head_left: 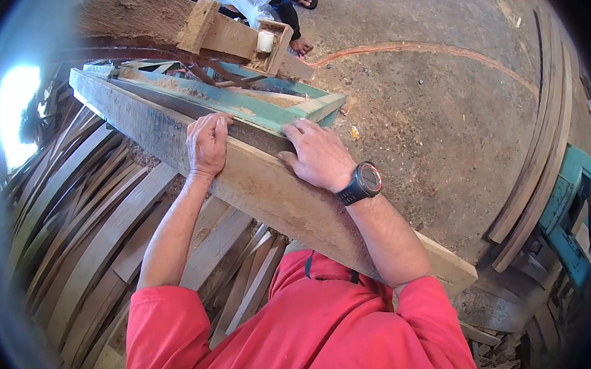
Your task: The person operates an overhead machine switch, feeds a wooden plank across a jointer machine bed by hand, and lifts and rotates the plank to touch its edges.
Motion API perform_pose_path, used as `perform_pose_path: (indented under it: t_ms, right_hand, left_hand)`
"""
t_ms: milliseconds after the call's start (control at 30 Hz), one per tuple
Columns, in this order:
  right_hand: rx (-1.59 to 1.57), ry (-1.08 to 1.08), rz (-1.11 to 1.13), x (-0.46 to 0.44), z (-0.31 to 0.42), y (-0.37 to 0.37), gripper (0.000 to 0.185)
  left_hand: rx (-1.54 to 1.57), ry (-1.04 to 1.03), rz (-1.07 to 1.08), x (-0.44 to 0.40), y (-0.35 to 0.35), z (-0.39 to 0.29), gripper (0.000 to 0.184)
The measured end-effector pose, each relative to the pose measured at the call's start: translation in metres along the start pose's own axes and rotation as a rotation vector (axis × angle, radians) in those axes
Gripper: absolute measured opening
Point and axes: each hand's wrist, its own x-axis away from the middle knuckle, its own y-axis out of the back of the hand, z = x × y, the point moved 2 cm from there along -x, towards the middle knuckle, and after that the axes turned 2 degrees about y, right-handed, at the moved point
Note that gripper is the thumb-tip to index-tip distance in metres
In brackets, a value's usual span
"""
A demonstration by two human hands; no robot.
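Observation:
A long, thick wooden plank (278,190) runs across in front of my body, from the upper left to the lower right. My left hand (208,145) is closed over its upper edge, with the fingers curled to the far side. Farther right, my right hand (321,152) wears a black watch (369,179). Its thumb and fingers straddle the wood edge next to the green metal frame (273,112), and the fingertips are partly hidden. A dark gap lies between the plank and the frame.
A heavy wooden beam (136,16) with a small wooden box (270,48) juts in above the frame. Stacked boards (110,220) lie at the left. Another person's foot (301,46) shows behind the box. Long curved strips (541,145) and green metalwork (569,194) are at right.

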Motion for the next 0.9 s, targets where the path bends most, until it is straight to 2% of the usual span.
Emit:
perform_pose_path:
  t_ms: [233,300,800,900]
  right_hand:
    - [-0.02,-0.009,0.023,0.0001,0.0002,-0.0014,0.051]
    - [-0.017,0.01,-0.057,0.0015,0.0008,-0.0021,0.042]
    - [-0.049,0.002,-0.028,0.0004,0.0017,0.0003,0.039]
    - [-0.031,0.007,-0.044,0.0005,0.0012,-0.0014,0.04]
  left_hand:
    - [-0.015,0.008,-0.003,-0.0007,-0.0006,0.0002,0.031]
    - [-0.018,0.005,0.002,-0.0002,-0.0005,0.0005,0.031]
    - [-0.031,0.017,0.02,0.0007,0.0001,0.0014,0.03]
    - [-0.044,0.006,0.025,0.0004,0.0003,0.0012,0.035]
